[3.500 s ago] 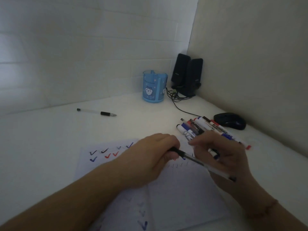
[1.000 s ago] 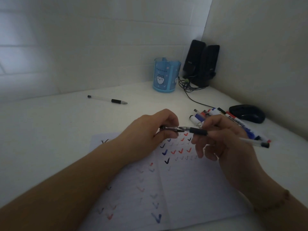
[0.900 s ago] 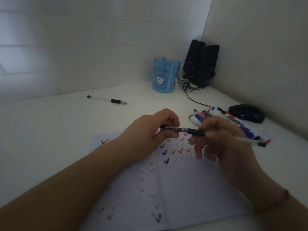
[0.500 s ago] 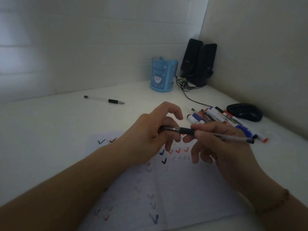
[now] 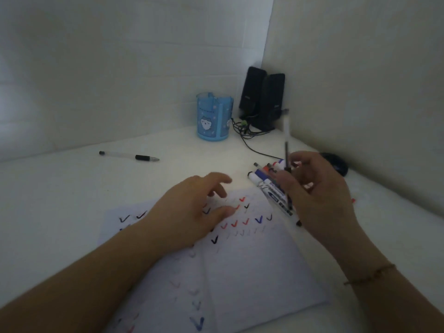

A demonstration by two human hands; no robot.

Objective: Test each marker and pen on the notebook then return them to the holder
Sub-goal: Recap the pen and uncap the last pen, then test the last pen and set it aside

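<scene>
Clear-barrelled black pen (image 5: 286,143) stands nearly upright, pinched in the right hand (image 5: 314,188); the left hand (image 5: 192,212) hovers loose-fingered over the tick-marked white notebook (image 5: 240,272).

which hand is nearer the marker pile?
Right. The right hand sits over the marker pile, holding a pen upright. The left hand is apart, over the notebook.

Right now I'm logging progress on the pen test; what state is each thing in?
Left hand: open, over the notebook, holding nothing.
Right hand: holds a pen upright.
Held pen: upright, blurred.
Notebook: open, covered in check marks.
Holder: upright, looks empty.
Loose pen: lying on the desk, uncapped.
Markers: lying bunched beside the notebook.
</scene>
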